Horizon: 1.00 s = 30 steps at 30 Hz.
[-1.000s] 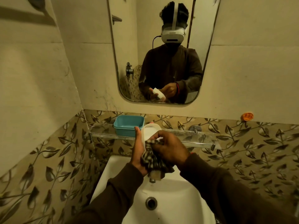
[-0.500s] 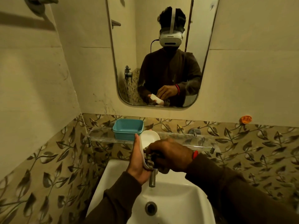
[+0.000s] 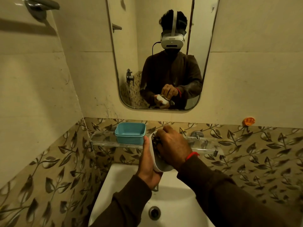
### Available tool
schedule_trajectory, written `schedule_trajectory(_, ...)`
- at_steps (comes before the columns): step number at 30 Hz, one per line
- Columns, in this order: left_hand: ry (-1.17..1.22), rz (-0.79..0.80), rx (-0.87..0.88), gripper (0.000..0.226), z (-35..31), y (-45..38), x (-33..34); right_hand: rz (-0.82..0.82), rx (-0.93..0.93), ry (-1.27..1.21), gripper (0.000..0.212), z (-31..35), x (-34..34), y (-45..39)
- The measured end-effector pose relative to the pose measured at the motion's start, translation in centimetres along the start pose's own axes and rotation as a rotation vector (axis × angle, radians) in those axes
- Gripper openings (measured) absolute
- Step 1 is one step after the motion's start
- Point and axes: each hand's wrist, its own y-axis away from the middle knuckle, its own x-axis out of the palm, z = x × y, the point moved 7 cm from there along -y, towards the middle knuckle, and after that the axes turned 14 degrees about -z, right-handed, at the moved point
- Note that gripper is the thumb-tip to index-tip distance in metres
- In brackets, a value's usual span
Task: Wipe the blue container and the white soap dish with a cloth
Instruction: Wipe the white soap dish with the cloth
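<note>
My left hand (image 3: 148, 163) holds the white soap dish (image 3: 161, 166) on edge above the sink, its hollow side turned right. My right hand (image 3: 172, 145) presses a dark checked cloth (image 3: 155, 141) into the upper part of the dish; most of the cloth is hidden under my fingers. The blue container (image 3: 130, 133) stands open and upright on the glass shelf (image 3: 105, 141), just left of my hands and apart from them.
A white sink (image 3: 177, 200) with a drain (image 3: 154, 212) lies below my hands, its tap mostly hidden behind my left wrist. A mirror (image 3: 157, 53) hangs above the shelf. An orange hook (image 3: 248, 121) sticks to the wall at right. Leaf-patterned tiles line both walls.
My right hand and the cloth have moved up from the lower part of the dish to its top end. The white inside near the bottom now shows.
</note>
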Motion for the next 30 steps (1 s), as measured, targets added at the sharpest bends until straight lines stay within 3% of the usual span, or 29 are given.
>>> schedule_trajectory(5, -0.043, 0.045, -0.019, 0.074, -1.4, 0.1, -0.3, 0.057, 0.003, -0.251, 0.024, 0.0, -0.2, -0.7)
schedule_trajectory(9, -0.15, 0.099, -0.056, 0.071, -3.5, -0.2, -0.7, 0.354, -0.168, -0.44, 0.023, 1.4, 0.3, 0.9)
schedule_trajectory(12, -0.166, 0.079, -0.084, 0.07, -2.8, -0.1, -1.5, 0.489, -0.26, -0.42, 0.024, 2.1, 0.7, 1.6)
schedule_trajectory(14, -0.123, 0.044, -0.116, 0.075, -1.5, 0.2, -1.9, 0.415, -0.383, -0.305, 0.025, 2.4, 0.3, 1.0)
schedule_trajectory(16, -0.083, 0.002, -0.114, 0.074, -0.9, 0.3, -1.8, 0.217, -0.428, -0.192, 0.024, 2.1, -0.6, 0.1)
schedule_trajectory(19, -0.131, -0.029, -0.003, 0.063, -1.8, 0.0, -1.3, 0.019, -0.375, -0.011, 0.028, 1.6, -1.0, 0.0)
schedule_trajectory(22, -0.203, -0.045, 0.072, 0.055, -2.5, -0.4, -1.4, 0.023, -0.236, 0.099, 0.041, 1.2, 0.0, 0.5)
schedule_trajectory(26, -0.2, -0.101, 0.072, 0.068, -2.2, -0.9, -2.9, 0.255, -0.15, -0.003, 0.045, 1.7, 1.8, 2.0)
schedule_trajectory(28, -0.181, -0.109, 0.075, 0.068, -2.5, -1.1, -3.3, 0.415, -0.146, -0.07, 0.039, 2.3, 2.5, 2.8)
schedule_trajectory(30, -0.155, -0.107, 0.052, 0.066, -2.2, -1.1, -3.3, 0.52, -0.003, -0.193, 0.028, 1.7, 2.7, 2.6)
